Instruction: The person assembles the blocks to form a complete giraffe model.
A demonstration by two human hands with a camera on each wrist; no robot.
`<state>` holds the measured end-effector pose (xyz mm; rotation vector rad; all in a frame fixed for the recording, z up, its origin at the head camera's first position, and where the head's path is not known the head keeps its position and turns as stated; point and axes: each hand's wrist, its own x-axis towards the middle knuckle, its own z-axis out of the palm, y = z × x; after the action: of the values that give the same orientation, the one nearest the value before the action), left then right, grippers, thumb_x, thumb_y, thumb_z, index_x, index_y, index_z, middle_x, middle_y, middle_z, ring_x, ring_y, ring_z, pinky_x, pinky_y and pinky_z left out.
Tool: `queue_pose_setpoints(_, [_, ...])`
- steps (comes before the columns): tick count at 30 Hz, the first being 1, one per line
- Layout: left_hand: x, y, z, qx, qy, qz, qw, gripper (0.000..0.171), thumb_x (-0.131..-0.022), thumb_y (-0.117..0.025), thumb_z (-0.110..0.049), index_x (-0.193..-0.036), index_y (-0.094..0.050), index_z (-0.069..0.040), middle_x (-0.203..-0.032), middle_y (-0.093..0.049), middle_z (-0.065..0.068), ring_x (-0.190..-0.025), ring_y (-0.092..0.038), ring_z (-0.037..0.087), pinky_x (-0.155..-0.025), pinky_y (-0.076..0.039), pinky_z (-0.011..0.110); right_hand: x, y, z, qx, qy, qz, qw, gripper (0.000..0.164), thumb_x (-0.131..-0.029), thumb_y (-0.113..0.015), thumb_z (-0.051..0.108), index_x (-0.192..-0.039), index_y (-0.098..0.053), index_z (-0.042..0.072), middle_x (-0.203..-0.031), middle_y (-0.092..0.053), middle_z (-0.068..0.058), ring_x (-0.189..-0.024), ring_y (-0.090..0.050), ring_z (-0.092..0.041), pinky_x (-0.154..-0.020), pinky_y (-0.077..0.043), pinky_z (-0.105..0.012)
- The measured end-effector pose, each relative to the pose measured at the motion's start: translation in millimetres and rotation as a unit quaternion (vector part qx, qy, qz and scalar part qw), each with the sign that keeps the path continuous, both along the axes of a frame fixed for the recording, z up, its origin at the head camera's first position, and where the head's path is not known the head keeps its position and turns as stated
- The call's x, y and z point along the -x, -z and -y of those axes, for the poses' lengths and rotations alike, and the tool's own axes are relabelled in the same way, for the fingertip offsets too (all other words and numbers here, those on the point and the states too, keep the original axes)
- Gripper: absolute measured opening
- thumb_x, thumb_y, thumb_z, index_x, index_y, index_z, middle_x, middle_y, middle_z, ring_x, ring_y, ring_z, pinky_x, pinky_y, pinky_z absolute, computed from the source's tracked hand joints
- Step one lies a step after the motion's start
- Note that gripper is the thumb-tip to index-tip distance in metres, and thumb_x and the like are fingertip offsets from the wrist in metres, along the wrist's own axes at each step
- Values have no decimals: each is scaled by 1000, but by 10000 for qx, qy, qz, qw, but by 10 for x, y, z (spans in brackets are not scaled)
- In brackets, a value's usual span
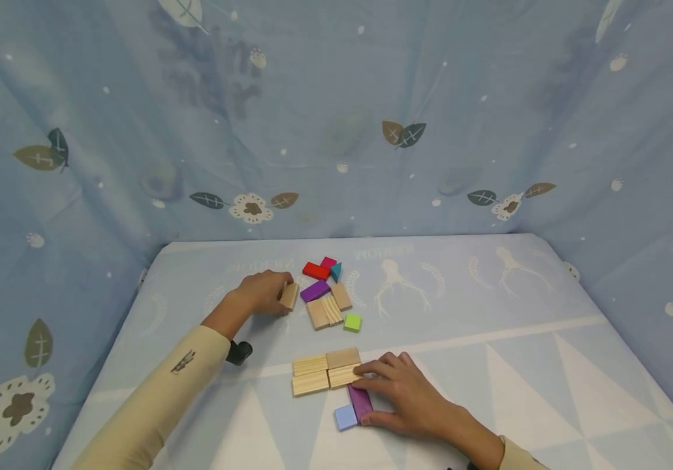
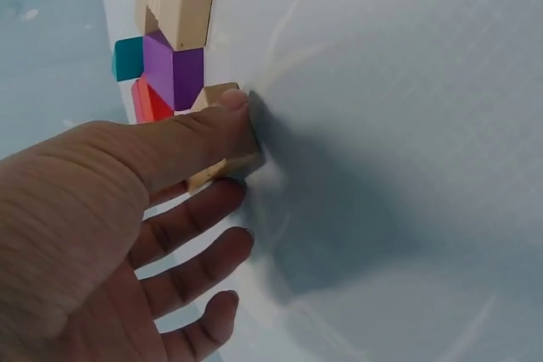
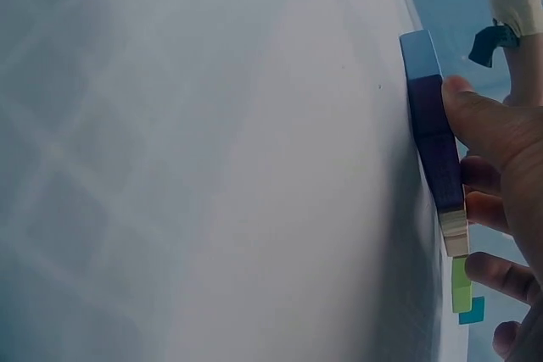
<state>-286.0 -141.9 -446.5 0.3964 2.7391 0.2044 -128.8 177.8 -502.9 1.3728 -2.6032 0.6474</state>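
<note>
Between the thumb and fingers of my left hand point(image 1: 262, 292) is a plain wooden block point(image 1: 289, 296), pinched at the left of the far group of blocks. The left wrist view shows the thumb lying over this wooden block point(image 2: 222, 163), with the other fingers spread below. My right hand point(image 1: 409, 398) holds a purple block point(image 1: 361, 403) lengthwise, thumb at its near end and forefinger at its far end. A light blue block point(image 1: 345, 418) lies against its left side. Just beyond, several plain wooden blocks point(image 1: 311, 383) form a flat rectangle, with right fingertips at its right edge.
The far group has a purple block point(image 1: 315, 291), a red block point(image 1: 316, 271), a pink block point(image 1: 328, 262), a teal triangular block point(image 1: 335, 271), several wooden blocks point(image 1: 318, 314) and a green block point(image 1: 352, 322). A patterned cloth point(image 1: 336, 130) hangs around the table point(image 1: 477, 385).
</note>
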Motion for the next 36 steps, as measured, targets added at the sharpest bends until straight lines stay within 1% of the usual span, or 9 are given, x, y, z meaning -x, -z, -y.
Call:
queue_pose_setpoints(4, [-41,7,11,-68,-73,-129,9999,61,-76,-86,-34,-124,-60,-8,-86,-59,-1,-81,-54,18,-74,-48,39,-2,-4,2,54,-16,3,10000,49,-86,-68,57,-124,-68,26,-132,-55,11,-111,-46,-8,-80,-33,-34])
queue_pose_setpoints(9, [-153,-27,25,-49,-153,-339,9993,62,-74,-87,-39,-121,-62,-7,-85,-58,-2,-81,-53,18,-74,-48,38,-4,9,-3,77,-8,-4,10000,49,-86,-69,57,-124,-68,26,-132,-55,11,-111,-46,-8,-80,-33,-33])
queue_pose_setpoints(17, [-361,-71,42,-125,-42,-695,9975,65,-72,-87,-42,-121,-63,-6,-89,-61,-1,-79,-54,17,-73,-49,38,-2,40,-5,97,24,14,9999,49,-86,-69,56,-124,-68,25,-132,-54,11,-110,-46,-9,-79,-33,-34])
queue_pose_setpoints(24, [-572,-70,30,-192,118,-1036,9944,62,-72,-87,-43,-116,-65,-6,-85,-61,-4,-75,-53,15,-68,-47,37,-2,50,-3,108,33,59,9999,49,-85,-70,55,-125,-68,26,-132,-54,11,-110,-47,-9,-79,-34,-34])
queue_pose_setpoints(27, [-687,-58,17,-134,242,-1318,9909,62,-72,-86,-45,-115,-65,-7,-84,-61,-4,-75,-53,15,-65,-47,38,-1,56,-5,123,41,47,9999,49,-85,-70,55,-125,-68,26,-133,-54,11,-110,-46,-9,-78,-33,-34])
queue_pose_setpoints(28, [-731,-50,10,-67,285,-1440,9891,63,-71,-86,-47,-116,-66,-7,-87,-62,-3,-77,-54,16,-66,-47,39,0,58,-6,125,41,46,9999,49,-86,-70,55,-125,-68,25,-133,-54,11,-110,-47,-9,-78,-33,-34])
queue_pose_setpoints(33, [-952,-7,-36,345,604,-2057,9761,65,-70,-84,-53,-115,-67,-8,-97,-67,3,-84,-58,22,-72,-50,46,0,73,-11,112,48,56,9999,50,-86,-69,56,-124,-68,25,-133,-54,11,-111,-47,-9,-79,-34,-34])
queue_pose_setpoints(36, [-1064,-2,-73,454,711,-2204,9718,65,-69,-84,-53,-114,-67,-9,-100,-67,4,-87,-59,25,-76,-50,50,-1,81,-13,114,50,64,9999,49,-86,-68,57,-124,-68,25,-133,-54,11,-111,-47,-9,-80,-34,-33])
